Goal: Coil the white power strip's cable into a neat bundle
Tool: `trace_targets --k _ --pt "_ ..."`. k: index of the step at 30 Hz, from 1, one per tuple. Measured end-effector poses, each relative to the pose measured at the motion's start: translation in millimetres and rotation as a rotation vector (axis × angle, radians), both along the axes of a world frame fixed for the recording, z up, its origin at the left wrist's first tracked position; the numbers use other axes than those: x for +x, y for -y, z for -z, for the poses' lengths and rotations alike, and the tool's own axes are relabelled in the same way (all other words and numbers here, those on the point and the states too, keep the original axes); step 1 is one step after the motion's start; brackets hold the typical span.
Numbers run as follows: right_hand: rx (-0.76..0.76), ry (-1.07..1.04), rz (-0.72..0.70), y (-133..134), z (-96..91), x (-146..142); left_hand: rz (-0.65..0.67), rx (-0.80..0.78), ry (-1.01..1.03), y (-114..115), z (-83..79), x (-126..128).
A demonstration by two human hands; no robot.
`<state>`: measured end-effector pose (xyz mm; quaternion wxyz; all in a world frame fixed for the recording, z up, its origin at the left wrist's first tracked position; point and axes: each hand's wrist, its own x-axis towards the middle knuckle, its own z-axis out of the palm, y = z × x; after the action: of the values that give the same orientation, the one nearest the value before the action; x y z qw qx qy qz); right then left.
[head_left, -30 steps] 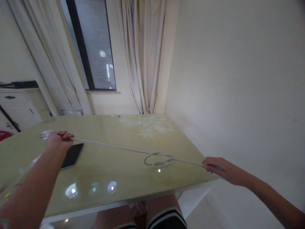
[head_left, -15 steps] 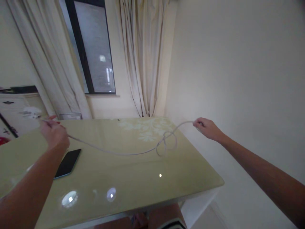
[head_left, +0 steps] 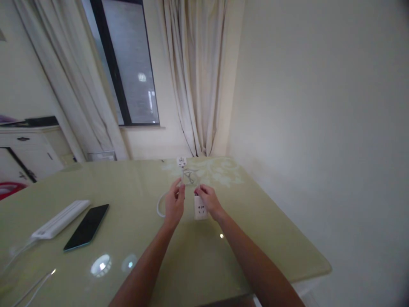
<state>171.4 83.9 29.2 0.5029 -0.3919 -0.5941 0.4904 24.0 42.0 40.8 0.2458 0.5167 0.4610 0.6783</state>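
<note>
My left hand and my right hand are close together over the middle of the green table. The left hand pinches a white cord just below its plug, which stands up above the fingers. The cord loops loosely on the table beside that hand. My right hand grips the top of a small white socket block that hangs below its fingers.
A white power strip and a black phone lie at the left of the table. A thin cable runs along the near left edge. White drawers, curtains and a window stand behind; a bare wall is at the right.
My hands were stretched far apart with the knotted cord taut between them. They have since come together at the table's middle, the cord now slack and looped. The view has shifted, showing the power strip.
</note>
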Motion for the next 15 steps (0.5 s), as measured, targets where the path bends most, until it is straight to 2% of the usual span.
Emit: trace_targets --k 2,5,9,11,13,15 --pt "-0.03 0.018 -0.066 10.7 10.1 4.3 -0.068 -0.014 -0.077 0.0 18.0 5.2" --pt "-0.011 0.133 -0.142 23.5 20.1 10.1 -0.113 0.025 -0.209 4.1 31.2 5.8" --pt "0.154 0.306 -0.154 33.1 21.3 6.9 -0.053 0.083 -0.491 9.5 33.0 -3.2" --pt "0.191 0.32 -0.14 35.0 17.4 5.2 -0.099 0.107 -0.631 10.6 31.9 -9.0" --pt "0.141 0.271 -0.183 35.3 13.0 6.1 -0.194 0.121 -0.719 11.7 30.5 -13.7" --pt "0.01 0.137 -0.249 34.1 9.8 9.0 -0.268 0.138 -0.763 13.4 29.2 -17.1"
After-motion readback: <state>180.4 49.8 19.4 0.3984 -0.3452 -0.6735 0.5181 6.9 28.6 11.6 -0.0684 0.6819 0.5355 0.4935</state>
